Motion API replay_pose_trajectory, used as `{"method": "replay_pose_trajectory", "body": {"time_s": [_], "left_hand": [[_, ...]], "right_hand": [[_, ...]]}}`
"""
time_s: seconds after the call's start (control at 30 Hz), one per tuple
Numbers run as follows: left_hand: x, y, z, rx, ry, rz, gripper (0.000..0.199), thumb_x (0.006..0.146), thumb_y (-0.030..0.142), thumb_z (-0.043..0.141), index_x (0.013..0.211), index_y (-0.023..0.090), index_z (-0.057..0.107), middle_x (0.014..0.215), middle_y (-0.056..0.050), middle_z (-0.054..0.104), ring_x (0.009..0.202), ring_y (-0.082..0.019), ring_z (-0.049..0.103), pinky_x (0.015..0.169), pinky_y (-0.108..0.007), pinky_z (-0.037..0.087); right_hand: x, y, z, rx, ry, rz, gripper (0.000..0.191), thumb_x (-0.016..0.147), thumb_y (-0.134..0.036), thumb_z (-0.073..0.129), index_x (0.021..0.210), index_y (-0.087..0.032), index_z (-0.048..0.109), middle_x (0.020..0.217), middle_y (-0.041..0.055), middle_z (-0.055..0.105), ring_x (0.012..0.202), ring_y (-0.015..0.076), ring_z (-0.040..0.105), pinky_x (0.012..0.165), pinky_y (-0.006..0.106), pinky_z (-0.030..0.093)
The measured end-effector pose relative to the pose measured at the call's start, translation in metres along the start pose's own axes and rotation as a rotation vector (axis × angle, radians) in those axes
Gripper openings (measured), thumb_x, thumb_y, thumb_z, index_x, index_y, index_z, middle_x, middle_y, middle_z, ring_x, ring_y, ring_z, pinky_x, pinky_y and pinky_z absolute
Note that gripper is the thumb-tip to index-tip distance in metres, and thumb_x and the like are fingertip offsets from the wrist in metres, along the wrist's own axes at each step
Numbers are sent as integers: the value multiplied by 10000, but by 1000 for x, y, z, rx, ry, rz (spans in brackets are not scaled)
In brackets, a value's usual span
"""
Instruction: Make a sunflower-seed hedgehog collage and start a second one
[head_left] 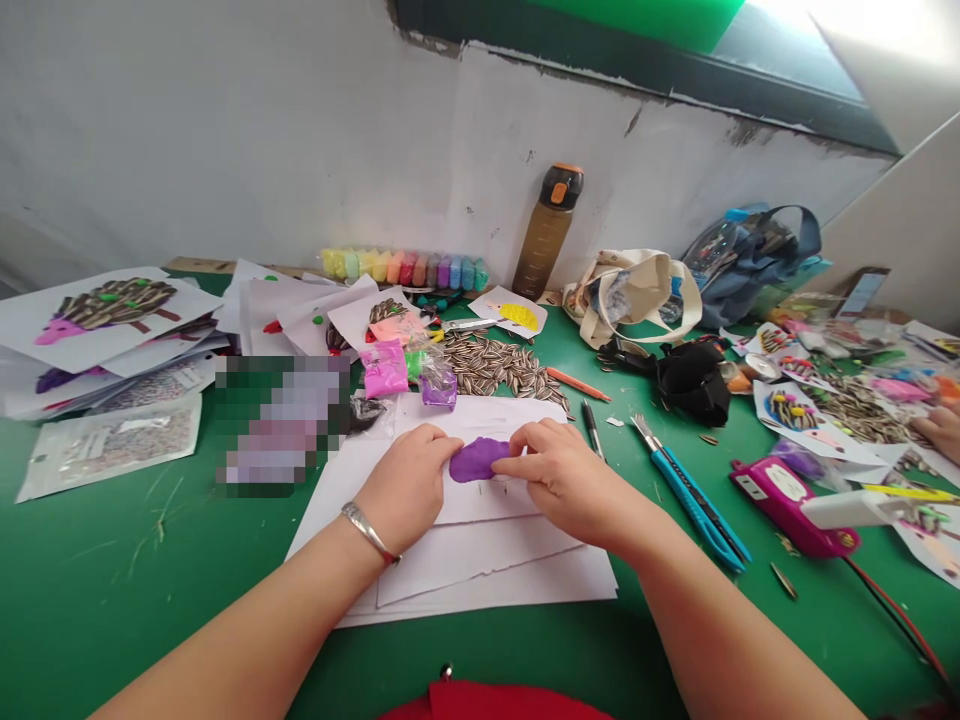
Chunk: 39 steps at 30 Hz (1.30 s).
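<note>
A flat, rounded piece of purple modelling clay [474, 461] lies on white paper [480, 548], which is stacked in several sheets before me. My left hand [411, 478] is closed, its thumb and fingertips at the clay's left edge. At the opposite side, my right hand [561, 478] has bent fingers, and its thumb and index finger press on the clay's right end. Short pencil marks show just under the clay. Behind the paper are a pink clay packet [385, 367], a purple clay packet [438, 391] and a heap of striped sunflower seeds [495, 364].
At left sits a pile of seed-hedgehog pictures [112, 305]. A blue utility knife [690, 495], a black pen [592, 430] and a magenta glue gun [793, 505] lie to the right. Against the wall stands a brown bottle [546, 235]. Another person's hand [941, 430] shows far right.
</note>
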<state>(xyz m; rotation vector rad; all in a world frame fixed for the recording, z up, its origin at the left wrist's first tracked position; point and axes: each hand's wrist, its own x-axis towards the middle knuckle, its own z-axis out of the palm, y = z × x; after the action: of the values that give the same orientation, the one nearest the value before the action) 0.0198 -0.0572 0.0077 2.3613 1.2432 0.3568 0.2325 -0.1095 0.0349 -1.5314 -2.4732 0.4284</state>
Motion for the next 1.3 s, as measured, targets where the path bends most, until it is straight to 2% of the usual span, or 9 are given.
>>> {"method": "replay_pose_trajectory", "body": {"time_s": [0.23,0.5,0.7,1.0,1.3], "left_hand": [[1,0,-1,8,-21,0,398,852,21,394,1073,166,692,1011,-104,635,948,-235,587,886,-380,485],[1,1,-1,-9,-8,-10,392,852,23,395,1051,172,698,1015,-101,638,938,-228,593,874,-369,490],[1,0,0,11,-7,4,402,843,12,401,1076,165,690,1007,-103,635,945,-234,590,880,-371,486],[1,0,0,10,-7,12,393,852,28,394,1070,167,690,1007,-103,634,945,-231,590,882,-378,491],[1,-1,1,29,3,22,401,837,13,402,1066,168,693,999,-105,636,934,-234,598,869,-372,496]], "right_hand": [[0,-2,0,-26,-52,-12,391,852,-43,464,992,-291,732,951,55,568,923,206,440,824,372,320],[-2,3,-4,-17,5,4,446,865,-41,433,1067,-321,716,1009,55,563,939,207,439,845,379,325],[-1,-1,-2,-78,-68,-15,411,839,-40,474,1013,-309,731,945,61,558,921,211,431,827,373,314],[-2,2,-6,-39,-28,19,464,861,-33,429,1075,-332,711,983,53,566,912,201,434,823,362,320],[-1,-5,-1,-51,-75,-6,401,849,-57,465,1012,-310,731,917,59,547,898,208,423,790,365,306]]}}
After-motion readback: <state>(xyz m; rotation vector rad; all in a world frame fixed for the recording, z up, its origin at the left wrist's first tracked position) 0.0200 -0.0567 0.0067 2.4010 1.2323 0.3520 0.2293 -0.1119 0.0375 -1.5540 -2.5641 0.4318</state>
